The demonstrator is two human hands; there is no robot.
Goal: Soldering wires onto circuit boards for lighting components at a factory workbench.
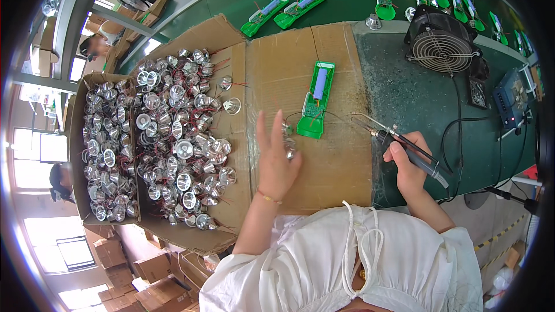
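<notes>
My left hand has its fingers stretched out and apart over the cardboard sheet. Beside its thumb and index finger is a small silver reflector cup, partly hidden by the hand. Just to the right lies an open green plastic housing with a blue-purple cylindrical battery and a small circuit board with thin wires. My right hand is closed around a soldering iron, its thin metal tip pointing left toward the housing's lower end.
Cardboard boxes full of silver reflector cups with red wires stand at left. A black fan and a blue soldering station with cables occupy the right side. More green housings lie along the far bench.
</notes>
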